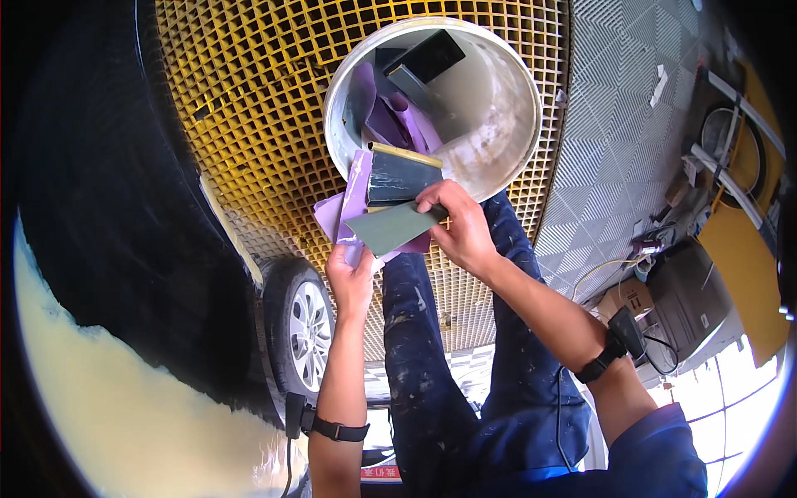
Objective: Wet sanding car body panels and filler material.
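My left hand grips the lower ends of several purple sheets that look like sandpaper, one of them marked with whitish residue. My right hand pinches a thin grey-green flat piece by its right end, across the front of the sheets. Behind it stands a dark flat spreader-like piece with a tan strip along its upper edge; which hand bears it cannot be told. All this is held over the near rim of a white plastic bucket. Inside the bucket lie more purple sheets and a black rectangular block.
The bucket rests on yellow floor grating, with grey patterned tiles to the right. At left are a dark car body panel with cream patches and a wheel. Hoses, a cardboard box and equipment stand at right.
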Tool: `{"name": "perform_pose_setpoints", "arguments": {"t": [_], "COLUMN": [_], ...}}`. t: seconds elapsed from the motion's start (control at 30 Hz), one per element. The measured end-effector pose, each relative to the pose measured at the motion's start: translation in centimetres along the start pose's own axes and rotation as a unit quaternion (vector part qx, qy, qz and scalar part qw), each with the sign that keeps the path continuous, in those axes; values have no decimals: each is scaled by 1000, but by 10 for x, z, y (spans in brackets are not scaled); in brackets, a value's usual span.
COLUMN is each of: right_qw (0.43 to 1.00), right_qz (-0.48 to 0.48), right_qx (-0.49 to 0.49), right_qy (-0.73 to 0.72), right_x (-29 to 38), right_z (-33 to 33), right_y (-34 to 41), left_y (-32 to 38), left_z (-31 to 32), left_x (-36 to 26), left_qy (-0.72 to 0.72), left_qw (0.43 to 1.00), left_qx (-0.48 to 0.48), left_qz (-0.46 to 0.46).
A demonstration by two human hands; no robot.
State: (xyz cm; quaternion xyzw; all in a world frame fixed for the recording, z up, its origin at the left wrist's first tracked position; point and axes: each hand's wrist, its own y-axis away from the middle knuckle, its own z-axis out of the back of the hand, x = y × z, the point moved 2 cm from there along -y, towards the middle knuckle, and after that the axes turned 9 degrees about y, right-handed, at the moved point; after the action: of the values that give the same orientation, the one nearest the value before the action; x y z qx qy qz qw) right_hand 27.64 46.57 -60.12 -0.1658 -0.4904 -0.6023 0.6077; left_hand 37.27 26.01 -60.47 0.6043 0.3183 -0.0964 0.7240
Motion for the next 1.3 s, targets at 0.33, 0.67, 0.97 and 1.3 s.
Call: {"name": "perform_pose_setpoints", "arguments": {"t": [0.33, 0.67, 0.97, 1.3], "right_qw": [892, 871, 956, 973], "right_qz": [-303, -306, -193, -90], "right_qx": [-19, 25, 118, 137], "right_qy": [-336, -385, -186, -163], "right_x": [-6, -1, -10, 14], "right_z": [14, 13, 4, -4], "right_y": [4, 5, 17, -32], "left_y": [5, 5, 8, 3], "left_z": [-26, -29, -24, -24], "left_x": [-32, -33, -21, -31], "left_qy": [-18, -25, -18, -57], "left_qw": [1000, 999, 1000, 998], "left_qx": [13, 6, -1, 22], "left_qz": [9, 19, 23, 14]}}
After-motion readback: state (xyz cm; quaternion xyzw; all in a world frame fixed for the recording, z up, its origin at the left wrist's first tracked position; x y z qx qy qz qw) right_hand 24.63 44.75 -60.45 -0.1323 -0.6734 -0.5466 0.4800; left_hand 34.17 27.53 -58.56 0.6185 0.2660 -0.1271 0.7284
